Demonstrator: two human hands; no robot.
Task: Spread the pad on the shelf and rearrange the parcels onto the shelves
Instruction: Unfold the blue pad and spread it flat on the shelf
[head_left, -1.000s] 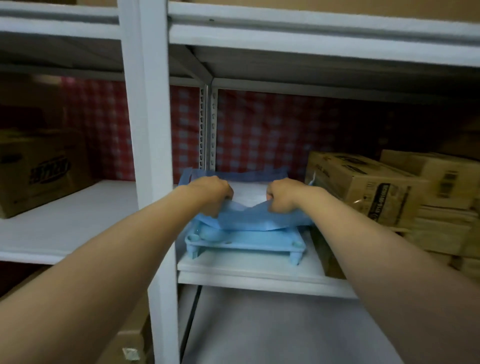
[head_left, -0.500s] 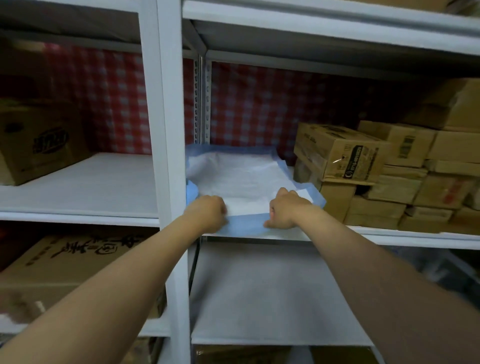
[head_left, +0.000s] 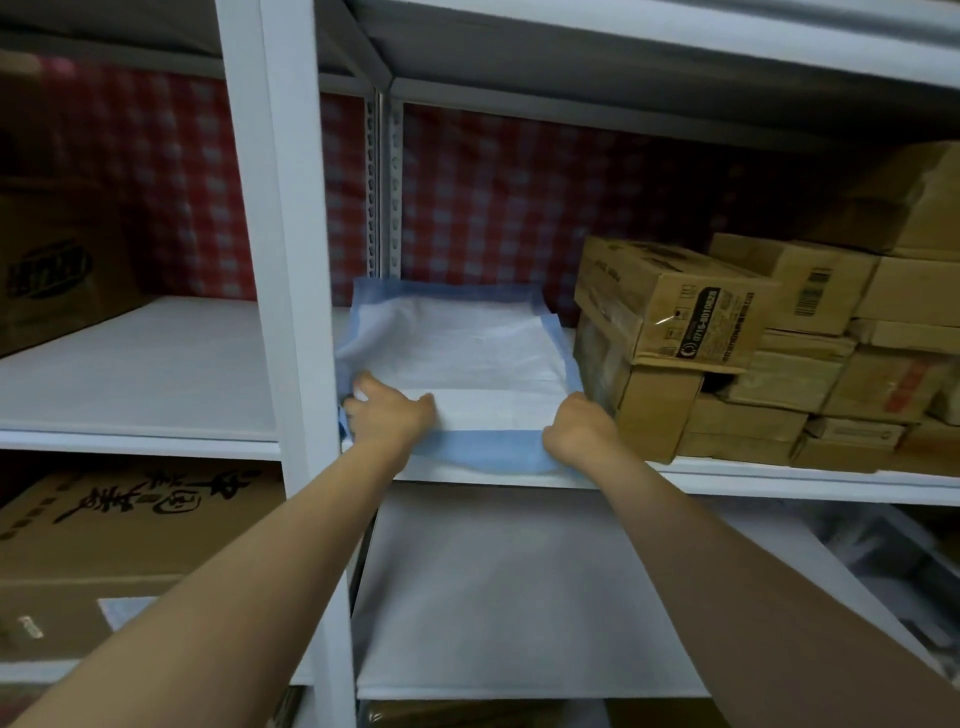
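Blue-edged pad (head_left: 457, 353) laid on shelf (head_left: 779, 480), just right of post (head_left: 291, 312). Left hand (head_left: 387, 410) pressed flat on pad nearest post, fingers extended. Right hand (head_left: 576, 428) at corner farthest from post; fingers hidden, grip indeterminate. Step judged: smoothing. Next: pad to be released, parcels (head_left: 675, 312) beyond pad lifted.

Pad (head_left: 457, 353) was white in the centre w/ a blue border, widest blue band at the near edge. Backdrop cloth (head_left: 493, 197) at the far side was red & white check. Upright post (head_left: 280, 260) & shelf edge (head_left: 779, 480) were white. Shelf liner (head_left: 145, 374) on the left was plain white; lower sheet (head_left: 509, 597) was pale grey-white. Underside of top shelf (head_left: 571, 67) was grey. Stacked boxes (head_left: 670, 306) on the right were brown cardboard w/ black print & barcodes, one w/ a reddish mark. Left box (head_left: 57, 260) was darker brown w/ a black logo. Lower-left box (head_left: 130, 519) was tan w/ black brush-style characters.
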